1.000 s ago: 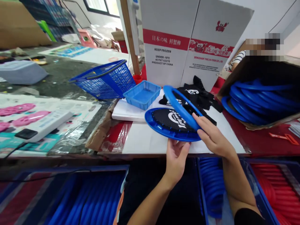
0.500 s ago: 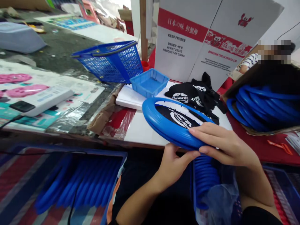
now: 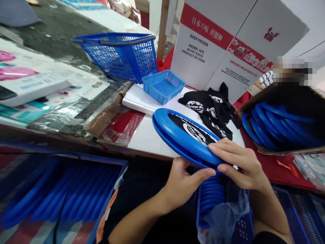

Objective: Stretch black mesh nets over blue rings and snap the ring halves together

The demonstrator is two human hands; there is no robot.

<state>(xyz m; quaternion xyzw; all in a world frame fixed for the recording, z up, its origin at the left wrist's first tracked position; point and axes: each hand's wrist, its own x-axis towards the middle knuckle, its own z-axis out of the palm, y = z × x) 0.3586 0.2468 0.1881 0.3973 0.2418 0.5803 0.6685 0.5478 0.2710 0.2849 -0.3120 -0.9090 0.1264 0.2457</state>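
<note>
Blue ring (image 3: 177, 134) stacked on blue mesh disc (image 3: 195, 130) (white logo) — tilted over white board's edge.

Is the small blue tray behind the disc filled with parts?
No, the small blue tray shows only its bare blue floor, with nothing lying inside it, beyond the blue disc on the white board.

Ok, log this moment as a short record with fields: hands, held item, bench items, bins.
left hand: grips the near rim of the blue ring disc from below
right hand: fingers press on top of the same rim
held item: blue ring disc with black printed mesh centre, tilted over the white board
bench items: black printed cloths; small blue tray; blue basket; white carton
bins: cardboard box of blue rings at right; blue rings in a crate below left
</note>
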